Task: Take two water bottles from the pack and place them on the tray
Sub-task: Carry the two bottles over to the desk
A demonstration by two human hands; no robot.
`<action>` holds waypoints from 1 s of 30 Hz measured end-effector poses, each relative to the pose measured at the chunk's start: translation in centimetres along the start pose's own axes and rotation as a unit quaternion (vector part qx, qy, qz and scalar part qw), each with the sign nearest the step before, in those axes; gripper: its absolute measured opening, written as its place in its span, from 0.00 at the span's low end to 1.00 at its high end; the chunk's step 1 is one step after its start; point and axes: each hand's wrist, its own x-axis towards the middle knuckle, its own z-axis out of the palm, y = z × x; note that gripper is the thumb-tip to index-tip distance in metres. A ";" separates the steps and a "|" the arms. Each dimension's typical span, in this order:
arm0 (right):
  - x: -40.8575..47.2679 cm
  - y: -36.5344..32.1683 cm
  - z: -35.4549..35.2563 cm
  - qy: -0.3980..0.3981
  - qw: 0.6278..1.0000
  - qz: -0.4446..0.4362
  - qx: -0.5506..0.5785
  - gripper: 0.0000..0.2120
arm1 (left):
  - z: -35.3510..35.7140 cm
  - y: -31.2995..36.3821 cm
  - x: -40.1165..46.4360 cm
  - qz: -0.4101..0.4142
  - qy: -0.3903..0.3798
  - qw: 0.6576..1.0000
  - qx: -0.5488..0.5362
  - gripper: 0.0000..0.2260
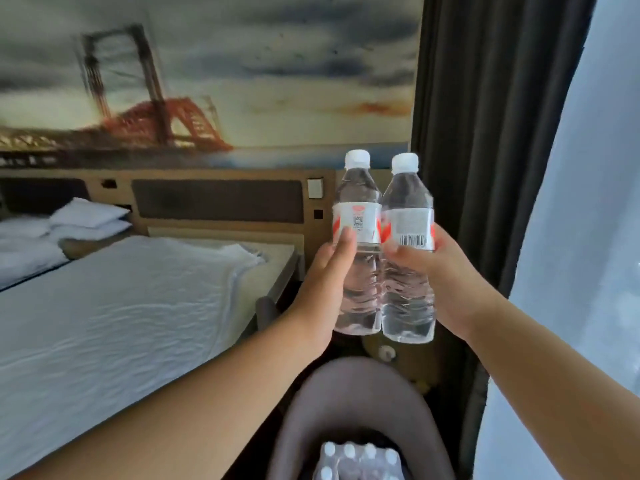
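Note:
Two clear water bottles with white caps and red-and-white labels are held upright side by side in front of me. My left hand [323, 289] grips the left bottle [358, 202] around its middle. My right hand [440, 271] grips the right bottle [408, 202] the same way. The bottles touch each other. Below, at the bottom edge, the shrink-wrapped pack of bottles [360, 460] lies on a grey chair seat, showing several white caps. No tray is in view.
A grey rounded chair [353, 386] stands directly below my hands. A bed with white sheets [121, 299] fills the left side, with a wooden headboard [218, 202] behind. A dark curtain [485, 133] and a pale sheer curtain [588, 237] hang on the right.

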 end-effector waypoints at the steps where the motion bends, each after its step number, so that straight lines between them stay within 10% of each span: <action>1: -0.3 -1.2 0.1 0.006 1.000 -0.013 -0.011 0.23 | 0.2 0.8 -0.5 0.004 0.002 1.000 -0.012 0.37; 16: 1.4 -4.5 8.9 -0.118 0.990 -0.053 0.060 0.14 | -4.4 6.9 -7.9 0.106 0.161 0.980 0.059 0.25; 30: -0.5 -1.5 45.3 -0.378 0.912 0.029 0.154 0.29 | -28.6 12.9 -32.3 0.049 0.424 0.890 0.157 0.23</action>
